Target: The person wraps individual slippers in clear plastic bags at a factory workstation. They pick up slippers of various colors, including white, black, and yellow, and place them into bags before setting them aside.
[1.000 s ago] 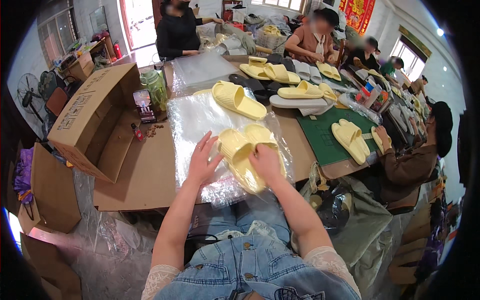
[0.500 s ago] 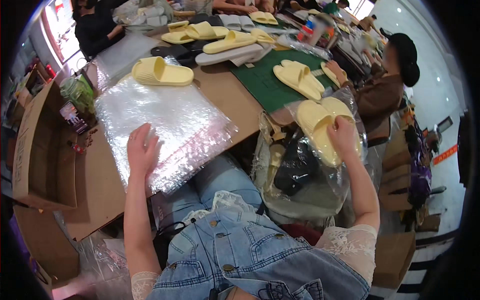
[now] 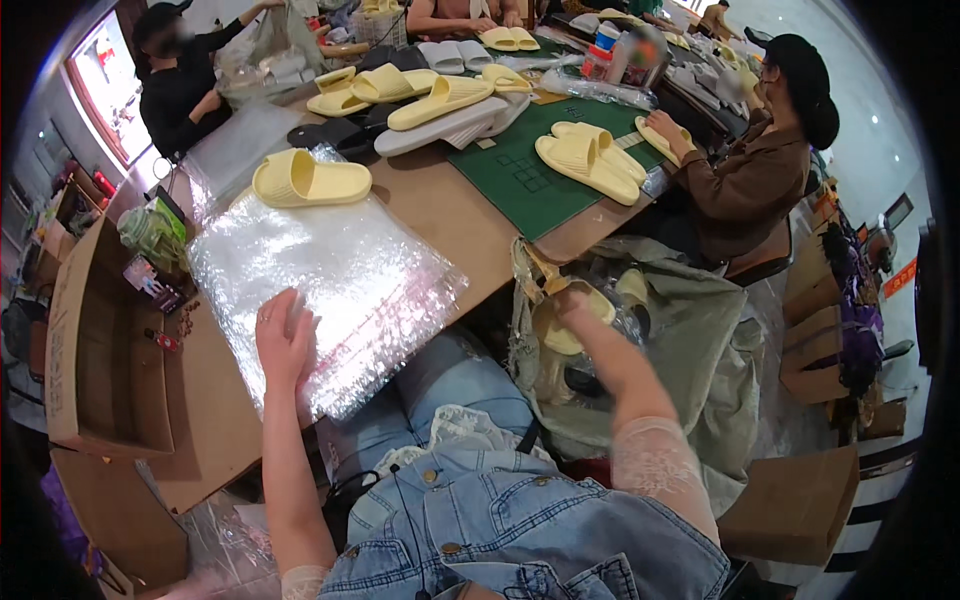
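Note:
My left hand (image 3: pixel 284 345) lies with fingers apart on a stack of clear, shiny plastic bags (image 3: pixel 285 245) on the table. My right hand (image 3: pixel 584 315), somewhat blurred, is down inside the mouth of a grey-green woven sack (image 3: pixel 690 345), closed at a pair of yellow slippers (image 3: pixel 562 338) in clear plastic. Its fingertips are partly hidden. Another yellow slipper (image 3: pixel 632 290) and dark footwear show inside the sack. One yellow slipper (image 3: pixel 310 180) sits at the far edge of the bag stack.
An open cardboard box (image 3: pixel 115 350) stands at the left. Yellow, grey and black slippers (image 3: pixel 440 105) are heaped across the table. A yellow pair (image 3: pixel 590 160) rests on a green mat (image 3: pixel 510 190). At the right sits a co-worker in brown (image 3: pixel 750 180); others work farther back.
My right hand has moved left and down with the bagged yellow slippers, from above the sack into its mouth. My left hand has stayed on the plastic bags.

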Available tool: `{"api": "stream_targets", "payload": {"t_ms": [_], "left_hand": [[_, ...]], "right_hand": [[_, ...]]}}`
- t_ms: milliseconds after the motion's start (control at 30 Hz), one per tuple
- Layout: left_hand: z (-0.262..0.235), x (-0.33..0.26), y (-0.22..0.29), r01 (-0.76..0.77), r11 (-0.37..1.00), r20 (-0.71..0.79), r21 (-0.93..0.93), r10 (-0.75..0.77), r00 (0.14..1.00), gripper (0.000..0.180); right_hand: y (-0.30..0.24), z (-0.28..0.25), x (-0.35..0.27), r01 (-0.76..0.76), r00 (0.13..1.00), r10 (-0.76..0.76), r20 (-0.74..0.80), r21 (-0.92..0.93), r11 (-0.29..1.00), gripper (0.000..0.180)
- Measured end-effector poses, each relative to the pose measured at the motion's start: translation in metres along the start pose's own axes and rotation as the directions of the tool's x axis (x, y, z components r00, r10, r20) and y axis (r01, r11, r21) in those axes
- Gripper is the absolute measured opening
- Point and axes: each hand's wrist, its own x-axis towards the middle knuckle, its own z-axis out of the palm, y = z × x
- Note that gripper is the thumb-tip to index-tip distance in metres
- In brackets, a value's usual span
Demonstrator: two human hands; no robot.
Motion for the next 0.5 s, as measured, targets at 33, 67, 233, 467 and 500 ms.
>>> {"api": "stream_targets", "payload": {"t_ms": [33,67,233,467,500], "left_hand": [[0.006,0.003,-0.001,0.004,0.999,0.009,-0.041,-0.003,1.000,0.039],[0.020,0.009,-0.004,0.001,0.993,0.014,-0.120,0.001,1.000,0.040],[0.001,-0.003,0.004,0.017,1.000,-0.015,-0.012,-0.017,1.000,0.038],[0.010,0.003,0.005,0.011,0.998,-0.020,-0.058,-0.012,1.000,0.038],[0.004,-0.003,0.002,0.031,0.999,-0.028,-0.029,-0.032,0.999,0.038]], "right_hand": [[0.004,0.049,0.019,-0.054,0.995,0.044,-0.088,-0.118,0.992,0.030],[0.026,0.097,0.033,-0.156,0.968,0.092,-0.232,-0.274,0.949,0.033],[-0.082,0.028,0.015,-0.008,0.999,0.019,-0.049,0.208,0.978,0.024],[0.034,-0.069,-0.016,0.138,0.444,0.699,-0.561,0.813,0.565,0.016],[0.031,-0.108,-0.020,0.165,0.423,0.727,-0.541,0.835,0.525,0.016]]}}
